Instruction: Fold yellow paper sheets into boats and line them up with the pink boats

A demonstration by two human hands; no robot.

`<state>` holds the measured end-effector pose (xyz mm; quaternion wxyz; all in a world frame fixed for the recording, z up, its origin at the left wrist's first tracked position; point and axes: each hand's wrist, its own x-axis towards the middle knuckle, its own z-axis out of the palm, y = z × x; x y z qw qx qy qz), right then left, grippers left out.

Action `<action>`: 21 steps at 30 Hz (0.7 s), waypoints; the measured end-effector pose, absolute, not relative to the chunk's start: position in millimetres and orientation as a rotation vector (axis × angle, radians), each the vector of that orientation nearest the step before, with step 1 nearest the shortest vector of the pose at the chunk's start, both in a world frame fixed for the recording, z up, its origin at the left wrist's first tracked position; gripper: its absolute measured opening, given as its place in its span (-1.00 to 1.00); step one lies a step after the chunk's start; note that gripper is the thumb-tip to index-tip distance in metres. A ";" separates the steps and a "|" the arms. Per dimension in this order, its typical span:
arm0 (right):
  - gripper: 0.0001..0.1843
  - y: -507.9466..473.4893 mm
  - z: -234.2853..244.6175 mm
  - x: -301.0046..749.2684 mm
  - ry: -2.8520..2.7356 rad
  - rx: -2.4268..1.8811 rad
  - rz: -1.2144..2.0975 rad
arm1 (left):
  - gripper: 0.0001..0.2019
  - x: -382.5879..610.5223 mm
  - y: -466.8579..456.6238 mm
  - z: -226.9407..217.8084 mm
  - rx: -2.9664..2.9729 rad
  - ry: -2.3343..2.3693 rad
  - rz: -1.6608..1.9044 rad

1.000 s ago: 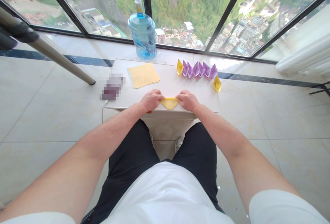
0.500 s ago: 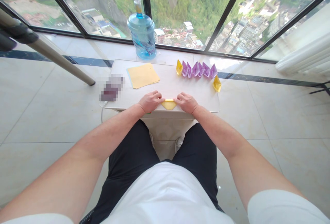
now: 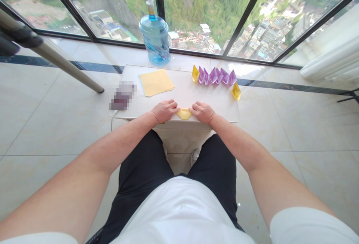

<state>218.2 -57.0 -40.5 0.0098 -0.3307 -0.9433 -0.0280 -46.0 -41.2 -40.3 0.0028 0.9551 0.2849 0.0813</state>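
Note:
A small folded yellow paper (image 3: 184, 114) lies at the near edge of the white table (image 3: 185, 90). My left hand (image 3: 165, 110) pinches its left end with curled fingers. My right hand (image 3: 202, 111) pinches the right end the same way. The two hands sit close together with only the paper's middle showing between them. A stack of flat yellow sheets (image 3: 156, 82) lies at the back left of the table.
A row of folded paper boats (image 3: 215, 75), purple with a yellow one at each end, stands at the back right. A blurred dark object (image 3: 122, 95) lies on the table's left edge. A blue water jug (image 3: 155, 37) stands by the window, and a grey pole (image 3: 50, 55) slants at left.
My hands have drawn closer together over the yellow paper, and less of it shows between them than a second ago.

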 end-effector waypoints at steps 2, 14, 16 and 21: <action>-0.62 -56.8 -39.7 218.3 -2.962 -1.037 -0.092 | -0.70 -45.0 -44.2 -36.6 3.003 0.906 0.223; -0.65 -72.5 -32.1 205.9 -2.942 -1.159 -0.150 | -0.30 5.8 -116.7 -26.2 2.669 1.570 0.138; -0.66 -76.8 -31.9 203.3 -2.913 -1.215 -0.146 | -0.24 12.8 -123.1 -29.6 2.619 1.618 0.166; -0.61 -81.1 -30.0 199.9 -2.872 -1.243 -0.139 | -0.13 29.6 -134.0 -32.6 2.542 1.653 0.115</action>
